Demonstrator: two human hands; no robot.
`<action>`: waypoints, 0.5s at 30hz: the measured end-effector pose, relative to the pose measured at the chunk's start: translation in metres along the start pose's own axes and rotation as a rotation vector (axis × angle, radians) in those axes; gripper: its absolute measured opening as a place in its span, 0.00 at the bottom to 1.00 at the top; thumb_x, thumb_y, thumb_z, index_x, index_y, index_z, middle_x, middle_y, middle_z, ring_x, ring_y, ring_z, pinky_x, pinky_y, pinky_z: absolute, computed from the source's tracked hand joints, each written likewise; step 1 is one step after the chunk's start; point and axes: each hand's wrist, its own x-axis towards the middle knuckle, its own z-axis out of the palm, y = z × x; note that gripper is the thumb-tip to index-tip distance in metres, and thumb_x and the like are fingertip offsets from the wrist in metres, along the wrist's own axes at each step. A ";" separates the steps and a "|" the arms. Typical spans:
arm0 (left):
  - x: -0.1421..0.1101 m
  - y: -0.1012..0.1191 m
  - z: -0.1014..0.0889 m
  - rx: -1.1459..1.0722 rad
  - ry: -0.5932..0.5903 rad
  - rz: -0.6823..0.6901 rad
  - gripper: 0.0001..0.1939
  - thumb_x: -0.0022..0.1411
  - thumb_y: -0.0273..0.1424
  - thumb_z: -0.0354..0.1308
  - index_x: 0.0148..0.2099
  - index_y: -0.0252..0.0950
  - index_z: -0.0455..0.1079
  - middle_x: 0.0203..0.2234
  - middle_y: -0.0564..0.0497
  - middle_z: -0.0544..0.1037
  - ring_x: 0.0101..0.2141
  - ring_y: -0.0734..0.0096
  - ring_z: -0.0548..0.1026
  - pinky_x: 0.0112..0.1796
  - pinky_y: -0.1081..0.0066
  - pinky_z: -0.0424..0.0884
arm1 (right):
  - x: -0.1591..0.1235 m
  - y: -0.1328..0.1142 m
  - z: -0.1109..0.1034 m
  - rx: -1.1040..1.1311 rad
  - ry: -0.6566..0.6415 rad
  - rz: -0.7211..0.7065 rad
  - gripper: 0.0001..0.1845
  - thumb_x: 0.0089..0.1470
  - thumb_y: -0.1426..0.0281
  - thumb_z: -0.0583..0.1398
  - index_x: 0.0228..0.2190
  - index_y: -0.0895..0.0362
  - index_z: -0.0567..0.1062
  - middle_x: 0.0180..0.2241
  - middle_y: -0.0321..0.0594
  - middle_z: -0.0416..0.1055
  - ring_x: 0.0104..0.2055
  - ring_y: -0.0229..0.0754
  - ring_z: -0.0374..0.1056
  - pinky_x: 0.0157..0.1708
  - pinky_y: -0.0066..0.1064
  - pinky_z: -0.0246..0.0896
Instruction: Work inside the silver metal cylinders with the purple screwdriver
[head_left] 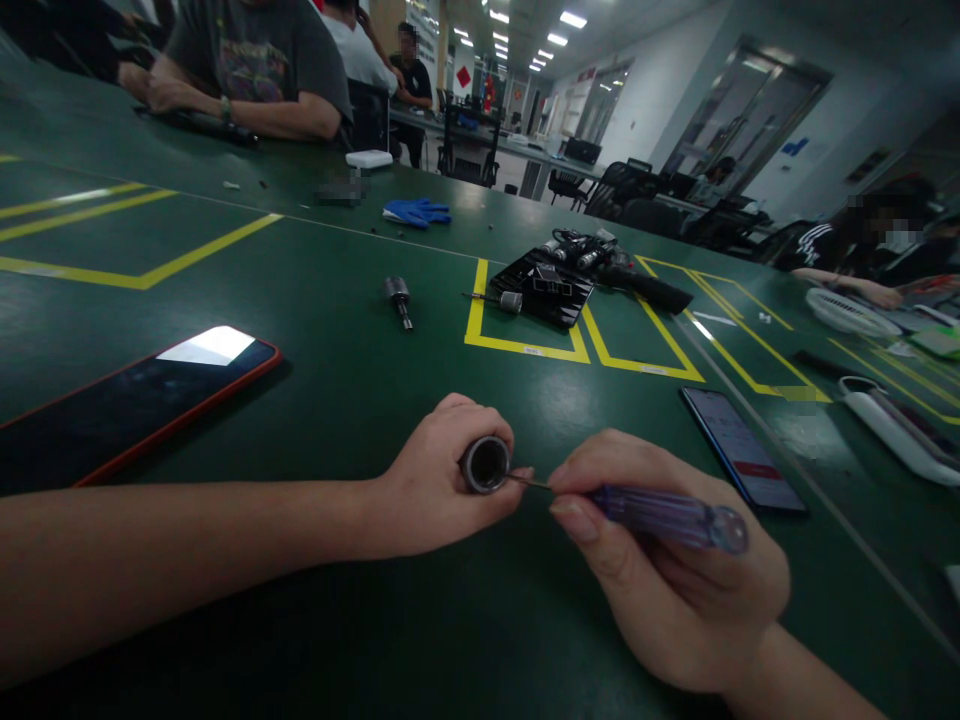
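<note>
My left hand (435, 480) is closed round a short dark metal cylinder (485, 464), whose open round end faces me. My right hand (675, 570) grips a small screwdriver with a clear purple handle (667, 515). Its thin shaft (529, 481) reaches left to the rim of the cylinder. Both hands rest low over the green table (337, 330), near its front edge.
A red-cased phone (127, 400) lies at left, a dark phone (742, 448) at right. Farther back lie a small metal part (399, 298), a black tray (547, 288) of parts inside yellow tape, a blue glove (417, 211), and other people seated round the table.
</note>
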 end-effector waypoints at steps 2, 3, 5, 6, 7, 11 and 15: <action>0.000 0.000 0.001 0.003 -0.002 0.001 0.08 0.52 0.32 0.56 0.27 0.35 0.62 0.20 0.56 0.67 0.24 0.74 0.64 0.29 0.72 0.60 | 0.002 -0.001 0.000 -0.025 -0.015 -0.024 0.06 0.51 0.79 0.58 0.33 0.60 0.69 0.26 0.34 0.68 0.26 0.32 0.65 0.24 0.25 0.60; 0.000 0.000 0.001 0.002 -0.002 0.002 0.08 0.51 0.32 0.56 0.27 0.35 0.62 0.20 0.56 0.67 0.24 0.74 0.64 0.29 0.72 0.60 | 0.003 -0.001 0.001 -0.034 -0.013 -0.037 0.06 0.51 0.80 0.58 0.33 0.60 0.69 0.26 0.35 0.69 0.26 0.32 0.65 0.24 0.24 0.60; 0.000 0.000 0.001 0.001 -0.001 -0.001 0.07 0.51 0.32 0.56 0.26 0.35 0.62 0.20 0.56 0.67 0.24 0.74 0.64 0.29 0.71 0.60 | 0.004 -0.001 0.002 -0.052 0.002 -0.050 0.05 0.51 0.81 0.57 0.32 0.61 0.69 0.25 0.35 0.69 0.26 0.31 0.65 0.23 0.24 0.60; 0.000 0.000 0.001 -0.001 0.002 -0.004 0.07 0.51 0.32 0.56 0.26 0.35 0.62 0.20 0.56 0.67 0.24 0.74 0.64 0.29 0.71 0.60 | 0.004 -0.001 0.002 -0.059 0.006 -0.046 0.05 0.51 0.81 0.57 0.32 0.61 0.70 0.25 0.35 0.68 0.25 0.31 0.65 0.23 0.23 0.60; 0.000 0.000 0.001 -0.001 0.003 -0.007 0.07 0.52 0.33 0.56 0.26 0.35 0.62 0.20 0.56 0.67 0.24 0.74 0.64 0.30 0.71 0.60 | 0.003 -0.001 0.003 -0.059 0.007 -0.041 0.05 0.51 0.81 0.57 0.31 0.62 0.70 0.24 0.35 0.68 0.25 0.31 0.65 0.22 0.23 0.60; 0.000 0.000 0.000 -0.003 -0.011 -0.009 0.07 0.51 0.32 0.56 0.27 0.35 0.62 0.20 0.56 0.68 0.24 0.74 0.65 0.30 0.71 0.61 | 0.001 0.002 0.002 -0.050 0.012 -0.035 0.05 0.50 0.80 0.58 0.33 0.62 0.70 0.25 0.35 0.68 0.26 0.31 0.65 0.23 0.23 0.60; 0.000 0.000 0.001 -0.009 -0.010 -0.011 0.07 0.51 0.32 0.56 0.27 0.35 0.63 0.20 0.56 0.68 0.24 0.74 0.65 0.30 0.71 0.60 | 0.000 0.003 0.002 -0.053 0.014 -0.035 0.06 0.51 0.80 0.58 0.33 0.61 0.70 0.25 0.34 0.67 0.26 0.31 0.65 0.23 0.23 0.59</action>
